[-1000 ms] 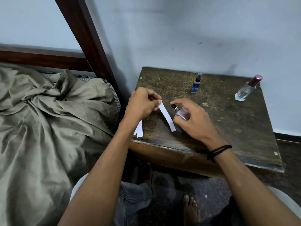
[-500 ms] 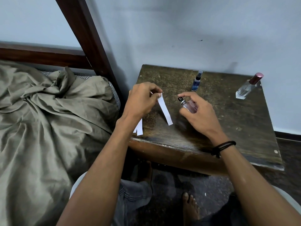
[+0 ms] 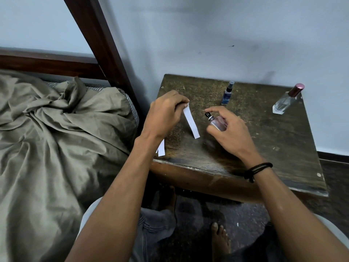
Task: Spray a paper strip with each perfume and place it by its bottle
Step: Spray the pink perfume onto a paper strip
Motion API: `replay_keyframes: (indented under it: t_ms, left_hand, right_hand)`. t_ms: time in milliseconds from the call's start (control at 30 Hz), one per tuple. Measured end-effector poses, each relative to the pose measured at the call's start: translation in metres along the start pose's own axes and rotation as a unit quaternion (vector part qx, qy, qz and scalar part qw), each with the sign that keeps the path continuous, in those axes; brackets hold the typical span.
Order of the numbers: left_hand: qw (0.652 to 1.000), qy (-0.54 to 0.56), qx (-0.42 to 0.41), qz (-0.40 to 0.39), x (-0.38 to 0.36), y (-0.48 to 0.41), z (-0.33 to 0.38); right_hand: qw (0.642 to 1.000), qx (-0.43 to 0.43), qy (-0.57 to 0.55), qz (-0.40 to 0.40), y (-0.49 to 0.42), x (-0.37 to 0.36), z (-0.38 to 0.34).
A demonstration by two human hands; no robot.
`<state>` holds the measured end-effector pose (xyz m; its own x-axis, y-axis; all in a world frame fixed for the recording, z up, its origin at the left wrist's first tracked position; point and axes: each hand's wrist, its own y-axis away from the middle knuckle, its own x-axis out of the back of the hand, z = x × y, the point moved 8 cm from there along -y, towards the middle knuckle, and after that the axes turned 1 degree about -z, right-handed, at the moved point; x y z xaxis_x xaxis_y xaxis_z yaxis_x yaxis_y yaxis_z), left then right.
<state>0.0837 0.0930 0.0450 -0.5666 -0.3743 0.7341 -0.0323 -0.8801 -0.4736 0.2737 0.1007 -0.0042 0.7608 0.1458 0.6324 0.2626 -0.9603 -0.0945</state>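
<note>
At the centre of the frame, the left hand pinches the top of a white paper strip hanging over the dark worktop. Just right of it, the right hand grips a small pinkish bottle, forefinger over its black nozzle. Spare strips lie at the worktop's lower left. A blue bottle and a clear pink-capped bottle stand at the back without strips, so most of the task seems left. Their fill levels are unclear.

Dim, cool bluish light, soft & even, no source in view. Faint blurry shadows on wall; darker patch mid-front of surface, w/ dull sheen at its front edge. Wide-angle bend: bedpost leans. Centre sharp; floor murky.
</note>
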Motion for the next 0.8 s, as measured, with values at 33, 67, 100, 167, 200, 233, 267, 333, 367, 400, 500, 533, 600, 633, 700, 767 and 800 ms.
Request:
replay_keyframes:
  t_ms: [33, 67, 100, 167, 200, 233, 267, 333, 367, 400, 500, 533, 600, 633, 700, 767, 800]
  left_hand:
    - [1.000, 0.000, -0.002, 0.001, 0.000, 0.000, 0.000]
    - [1.000, -0.001, -0.005, 0.004, 0.000, 0.000, 0.000]
    - [1.000, -0.002, -0.007, 0.005, 0.000, 0.000, 0.000]
    - [1.000, -0.005, -0.004, 0.001, -0.001, 0.000, 0.000]
    - [1.000, -0.007, -0.002, -0.001, -0.002, 0.000, 0.000]
    - [1.000, -0.007, 0.000, -0.005, -0.002, 0.000, -0.001]
    - [1.000, -0.007, 0.003, -0.011, -0.004, 0.000, -0.002]
    - [0.999, -0.007, 0.018, -0.038, -0.012, 0.001, -0.005]
    - [0.998, -0.010, 0.029, -0.060, -0.017, 0.002, -0.006]
    - [0.996, -0.013, 0.038, -0.083, -0.023, 0.002, -0.007]
    - [0.991, -0.025, 0.050, -0.122, -0.035, 0.005, -0.007]
    - [0.991, -0.030, 0.051, -0.123, -0.037, 0.006, -0.006]
    - [0.991, -0.040, 0.054, -0.112, -0.037, 0.006, -0.008]
    - [0.992, -0.048, 0.056, -0.102, -0.036, 0.006, -0.009]
    - [0.993, -0.063, 0.061, -0.076, -0.033, 0.006, -0.013]
    - [0.994, -0.072, 0.057, -0.060, -0.031, 0.005, -0.013]
    - [0.994, -0.077, 0.052, -0.058, -0.032, 0.005, -0.011]
  right_hand:
    - [1.000, 0.002, 0.002, -0.001, 0.000, 0.000, -0.001]
    - [1.000, 0.004, 0.003, -0.003, 0.000, -0.001, -0.001]
    - [1.000, 0.004, 0.003, -0.004, 0.000, -0.001, -0.001]
    - [1.000, 0.002, 0.002, -0.006, 0.000, -0.001, 0.000]
    - [1.000, 0.001, 0.001, -0.007, 0.000, -0.001, 0.000]
    - [1.000, -0.001, -0.001, -0.006, 0.000, 0.000, 0.001]
    - [1.000, -0.004, -0.004, -0.004, 0.000, 0.000, 0.002]
    - [1.000, -0.011, -0.010, 0.000, -0.001, 0.001, 0.004]
    - [1.000, -0.014, -0.014, 0.001, -0.001, 0.002, 0.005]
    - [1.000, -0.015, -0.018, 0.000, -0.001, 0.002, 0.006]
    - [0.999, -0.018, -0.024, -0.013, -0.001, 0.000, 0.007]
    - [0.999, -0.019, -0.025, -0.016, -0.001, -0.001, 0.007]
    - [0.999, -0.025, -0.026, -0.018, -0.001, -0.001, 0.007]
    - [0.999, -0.028, -0.027, -0.019, -0.001, -0.001, 0.008]
    - [0.999, -0.031, -0.028, -0.021, -0.001, -0.002, 0.008]
    - [0.999, -0.030, -0.027, -0.020, -0.001, -0.002, 0.008]
    - [0.999, -0.030, -0.024, -0.019, -0.001, -0.002, 0.009]
